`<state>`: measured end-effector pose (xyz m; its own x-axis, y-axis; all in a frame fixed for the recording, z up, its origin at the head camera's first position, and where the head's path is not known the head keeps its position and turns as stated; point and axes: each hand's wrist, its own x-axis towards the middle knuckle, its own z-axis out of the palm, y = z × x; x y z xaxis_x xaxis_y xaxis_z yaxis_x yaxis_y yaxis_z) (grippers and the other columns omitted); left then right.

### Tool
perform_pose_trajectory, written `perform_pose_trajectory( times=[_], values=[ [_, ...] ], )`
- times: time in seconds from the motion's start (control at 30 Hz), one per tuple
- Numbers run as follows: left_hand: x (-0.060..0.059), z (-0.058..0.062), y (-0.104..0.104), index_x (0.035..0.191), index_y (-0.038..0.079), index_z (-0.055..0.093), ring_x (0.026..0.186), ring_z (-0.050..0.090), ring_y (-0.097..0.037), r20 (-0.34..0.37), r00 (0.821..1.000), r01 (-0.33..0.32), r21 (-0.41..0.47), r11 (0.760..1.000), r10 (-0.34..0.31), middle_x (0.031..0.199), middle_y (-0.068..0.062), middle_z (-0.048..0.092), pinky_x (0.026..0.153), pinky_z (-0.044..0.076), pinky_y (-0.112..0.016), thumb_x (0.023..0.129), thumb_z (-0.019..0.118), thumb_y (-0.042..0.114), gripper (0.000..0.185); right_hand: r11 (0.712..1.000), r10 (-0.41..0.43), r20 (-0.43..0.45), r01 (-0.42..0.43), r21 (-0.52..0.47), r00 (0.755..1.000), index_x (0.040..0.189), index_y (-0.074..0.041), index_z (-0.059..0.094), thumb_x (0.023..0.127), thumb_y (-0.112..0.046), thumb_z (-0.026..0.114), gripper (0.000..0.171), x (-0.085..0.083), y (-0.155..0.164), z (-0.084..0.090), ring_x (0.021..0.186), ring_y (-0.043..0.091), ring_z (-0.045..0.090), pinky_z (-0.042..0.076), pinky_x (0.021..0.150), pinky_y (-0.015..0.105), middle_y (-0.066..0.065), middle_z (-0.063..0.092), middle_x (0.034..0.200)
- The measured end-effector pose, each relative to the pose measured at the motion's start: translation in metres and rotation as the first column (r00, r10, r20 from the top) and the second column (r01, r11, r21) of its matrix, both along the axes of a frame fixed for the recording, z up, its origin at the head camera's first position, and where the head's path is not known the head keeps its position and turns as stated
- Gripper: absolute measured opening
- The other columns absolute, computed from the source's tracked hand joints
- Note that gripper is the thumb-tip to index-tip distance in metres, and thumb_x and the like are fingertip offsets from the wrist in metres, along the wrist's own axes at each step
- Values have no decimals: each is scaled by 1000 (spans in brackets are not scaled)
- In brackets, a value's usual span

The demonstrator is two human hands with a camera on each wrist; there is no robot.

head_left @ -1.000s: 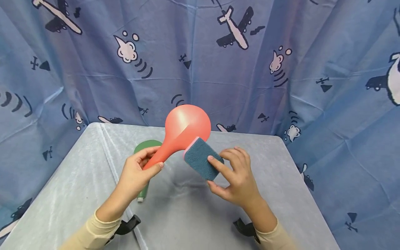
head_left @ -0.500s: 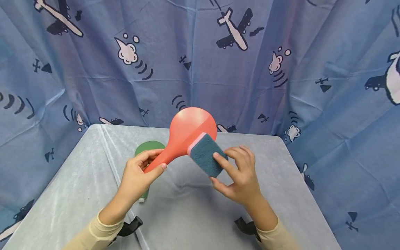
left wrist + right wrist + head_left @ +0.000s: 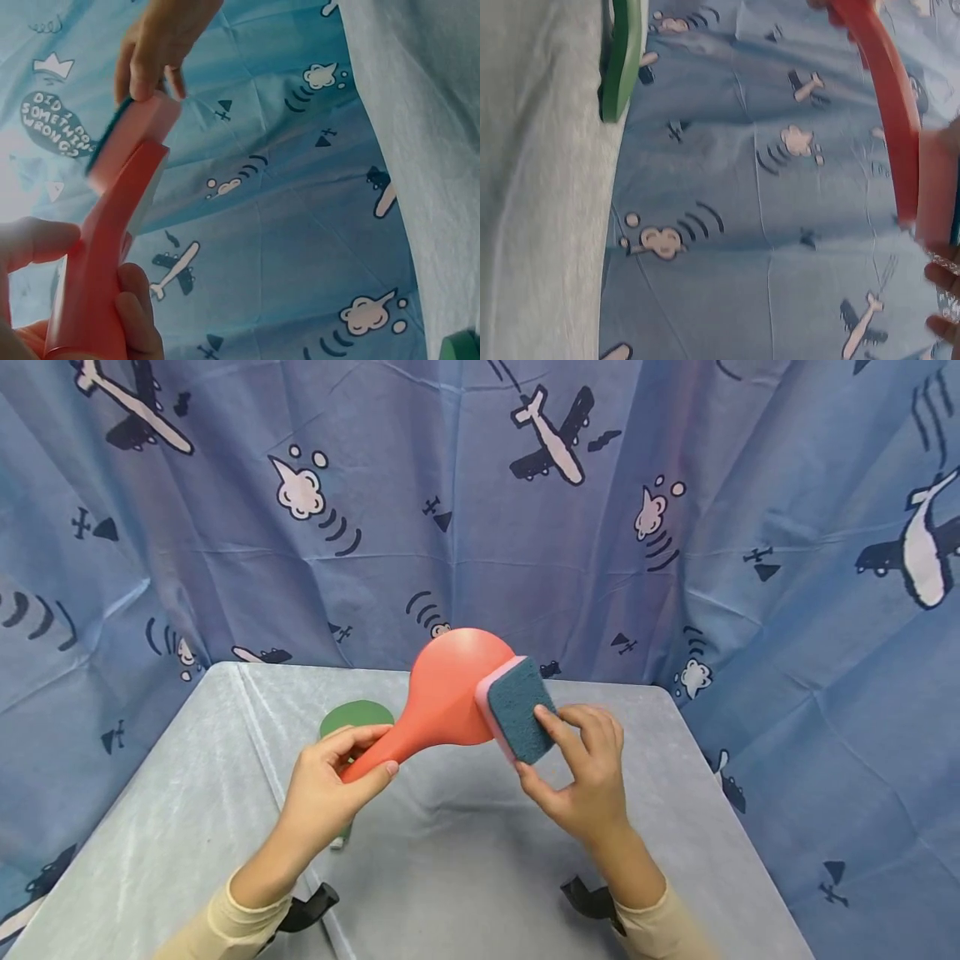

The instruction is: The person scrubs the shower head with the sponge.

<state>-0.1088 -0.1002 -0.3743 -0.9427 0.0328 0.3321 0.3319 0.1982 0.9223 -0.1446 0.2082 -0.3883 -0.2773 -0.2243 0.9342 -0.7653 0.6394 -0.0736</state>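
My left hand (image 3: pixel 322 789) grips the handle of a red hand mirror (image 3: pixel 457 685), its smooth round back turned towards me in the head view. In the left wrist view a strip of pale face shows along the mirror's far side. My right hand (image 3: pixel 588 768) pinches a sponge (image 3: pixel 522 710) with a blue-green scouring side and a pink side. The sponge's pink side (image 3: pixel 124 146) lies against the right part of the mirror's round back. Behind the left hand, a green round-headed thing with a handle (image 3: pixel 356 714) lies on the table, partly hidden.
A table with a pale grey cloth (image 3: pixel 465 877) lies under both hands. Behind and beside it hangs a blue curtain (image 3: pixel 480 510) with printed planes and clouds. Black straps (image 3: pixel 307 908) sit at both wrists.
The sponge has moved right and up across the mirror's back towards its right edge and turned more upright. The mirror has shifted slightly right and down in the head view.
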Motion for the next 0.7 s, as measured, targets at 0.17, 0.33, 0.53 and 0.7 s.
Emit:
perform_pose_trajectory(
  times=[0.17, 0.33, 0.53, 0.7],
  values=[
    [0, -1, 2, 117, 15, 77, 82, 64, -15, -17, 999, -33, -46, 998, 32, 101, -2, 70, 66, 54, -24, 82, 84, 6, 36, 982, 82, -116, -60, 181, 990, 123, -7, 73, 89, -40, 71, 47, 6, -11, -1, 100, 39, 58, 39, 93, 64, 20, 66, 107],
    [1, -2, 3, 115, 20, 78, 82, 63, -15, -16, 999, -45, -74, 996, 44, 99, 2, 70, 65, 54, -25, 81, 85, 7, 38, 997, -55, -40, 57, 61, 998, 125, -8, 72, 88, -42, 70, 50, 4, -2, 2, 100, 40, 57, 37, 93, 63, 20, 65, 106],
    [2, -5, 3, 115, 24, 78, 84, 64, -14, -51, 997, -56, -122, 991, 50, 100, 7, 71, 67, 54, -25, 79, 87, 8, 40, 997, -70, 37, 71, -15, 997, 125, -8, 73, 87, -42, 69, 52, 2, 9, 4, 100, 40, 56, 36, 91, 60, 21, 63, 104],
    [2, -6, 5, 115, 26, 78, 88, 63, -13, -98, 993, -83, -164, 983, 67, 103, 11, 72, 70, 53, -24, 79, 88, 10, 40, 990, 51, -65, -42, 136, 997, 121, -8, 74, 88, -43, 68, 48, 12, -4, 7, 98, 39, 56, 39, 93, 63, 20, 63, 102]
  ],
)
